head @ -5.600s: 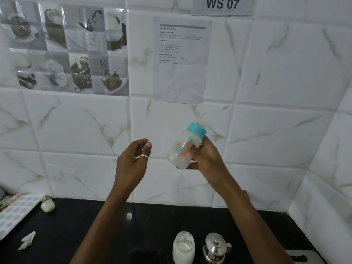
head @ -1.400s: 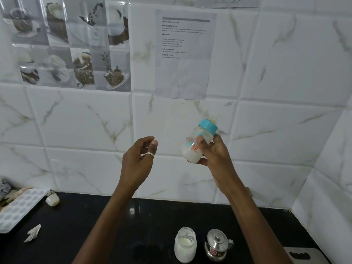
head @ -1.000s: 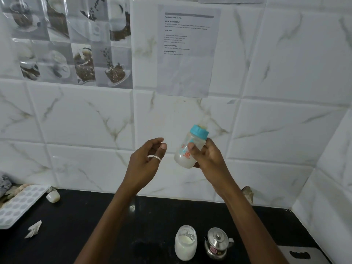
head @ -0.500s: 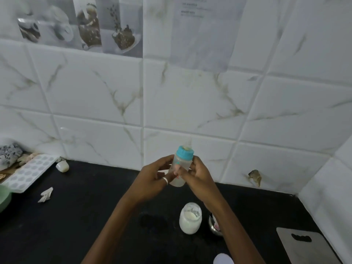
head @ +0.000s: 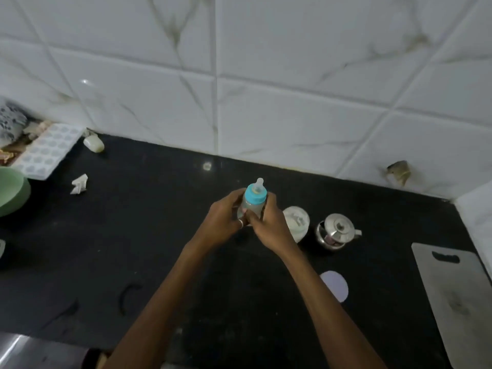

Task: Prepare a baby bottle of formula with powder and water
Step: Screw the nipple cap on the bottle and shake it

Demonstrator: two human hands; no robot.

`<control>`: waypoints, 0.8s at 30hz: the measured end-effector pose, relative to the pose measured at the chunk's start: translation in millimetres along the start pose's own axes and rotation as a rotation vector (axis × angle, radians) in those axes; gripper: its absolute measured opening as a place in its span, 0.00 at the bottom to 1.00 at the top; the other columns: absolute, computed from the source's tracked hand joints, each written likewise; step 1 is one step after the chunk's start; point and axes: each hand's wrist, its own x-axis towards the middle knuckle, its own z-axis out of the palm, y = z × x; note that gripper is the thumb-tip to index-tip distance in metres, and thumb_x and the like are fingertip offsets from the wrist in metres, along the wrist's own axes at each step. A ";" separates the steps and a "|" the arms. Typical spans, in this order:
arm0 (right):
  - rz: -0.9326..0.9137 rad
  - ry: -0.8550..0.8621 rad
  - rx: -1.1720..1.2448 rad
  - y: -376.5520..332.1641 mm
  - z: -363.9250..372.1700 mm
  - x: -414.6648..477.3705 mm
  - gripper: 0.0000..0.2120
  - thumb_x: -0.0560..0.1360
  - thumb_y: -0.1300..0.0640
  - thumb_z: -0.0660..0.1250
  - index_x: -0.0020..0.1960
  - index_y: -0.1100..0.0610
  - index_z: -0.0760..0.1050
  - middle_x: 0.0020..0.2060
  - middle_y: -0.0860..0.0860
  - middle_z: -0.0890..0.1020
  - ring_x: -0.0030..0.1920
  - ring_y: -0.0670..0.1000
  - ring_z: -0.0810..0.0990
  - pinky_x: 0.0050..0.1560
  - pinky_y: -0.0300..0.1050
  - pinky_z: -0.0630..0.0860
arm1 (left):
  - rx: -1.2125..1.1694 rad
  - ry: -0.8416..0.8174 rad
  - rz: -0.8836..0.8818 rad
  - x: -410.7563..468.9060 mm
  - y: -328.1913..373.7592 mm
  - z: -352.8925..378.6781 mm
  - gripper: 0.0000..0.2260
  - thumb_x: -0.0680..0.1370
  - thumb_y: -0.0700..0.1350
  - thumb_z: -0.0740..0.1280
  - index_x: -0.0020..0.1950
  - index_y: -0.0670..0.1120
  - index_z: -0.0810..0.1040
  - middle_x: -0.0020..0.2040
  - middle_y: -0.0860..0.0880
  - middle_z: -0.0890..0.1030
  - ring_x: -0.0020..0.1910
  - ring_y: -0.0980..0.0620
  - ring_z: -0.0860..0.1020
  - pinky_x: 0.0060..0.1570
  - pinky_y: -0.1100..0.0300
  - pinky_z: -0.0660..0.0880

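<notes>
A small clear baby bottle (head: pixel 254 199) with a blue collar and a clear teat stands upright over the middle of the black counter (head: pixel 149 235). My left hand (head: pixel 222 221), with a ring on one finger, grips its left side. My right hand (head: pixel 267 221) grips its right side, fingers curled round the body. The hands hide the lower bottle, so its base and any contact with the counter cannot be seen. Just right of my right hand stands an open glass jar of white powder (head: pixel 296 222). A small steel pot with a lid (head: pixel 336 231) stands right of the jar.
A white round lid (head: pixel 335 286) lies near my right forearm. A grey cutting board (head: pixel 458 296) lies at the right edge. At the left are a green bowl (head: pixel 12 191), a white ice tray (head: pixel 44 150), a crumpled paper scrap (head: pixel 79 184) and a small white piece (head: pixel 93 143). Tiled walls close the back and right.
Both hands came down with the bottle from chest height to just above the counter. My left hand, free a second ago, now holds the bottle too. The view tilted downward.
</notes>
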 end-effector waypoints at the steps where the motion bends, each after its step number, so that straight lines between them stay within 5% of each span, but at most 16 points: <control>1: -0.001 0.002 -0.021 6.6 6.1 1.6 0.28 0.80 0.57 0.69 0.75 0.54 0.60 0.63 0.45 0.74 0.62 0.45 0.75 0.57 0.36 0.75 | -0.003 0.004 -0.019 -0.6 -10.2 4.7 0.34 0.73 0.31 0.72 0.76 0.48 0.68 0.66 0.57 0.76 0.64 0.64 0.75 0.63 0.67 0.75; 6: 0.001 0.012 -0.062 41.1 35.3 8.7 0.30 0.79 0.59 0.70 0.76 0.55 0.60 0.68 0.49 0.74 0.66 0.44 0.74 0.66 0.42 0.75 | 0.033 0.018 -0.049 -1.4 -47.7 29.6 0.33 0.74 0.32 0.71 0.77 0.47 0.66 0.70 0.50 0.76 0.66 0.61 0.73 0.66 0.63 0.74; 12: 0.024 0.008 -0.070 65.9 52.1 16.1 0.29 0.80 0.61 0.69 0.76 0.54 0.59 0.66 0.45 0.73 0.64 0.39 0.74 0.63 0.34 0.74 | 0.062 0.010 -0.059 2.4 -72.4 41.4 0.31 0.75 0.33 0.70 0.76 0.48 0.67 0.70 0.49 0.76 0.68 0.60 0.73 0.65 0.68 0.71; 24: 0.033 0.006 -0.072 83.8 58.5 16.3 0.34 0.79 0.60 0.70 0.78 0.55 0.57 0.72 0.50 0.73 0.68 0.38 0.71 0.66 0.31 0.70 | 0.050 -0.007 -0.151 1.3 -84.1 51.3 0.33 0.75 0.32 0.70 0.78 0.49 0.65 0.74 0.50 0.73 0.72 0.59 0.70 0.71 0.56 0.72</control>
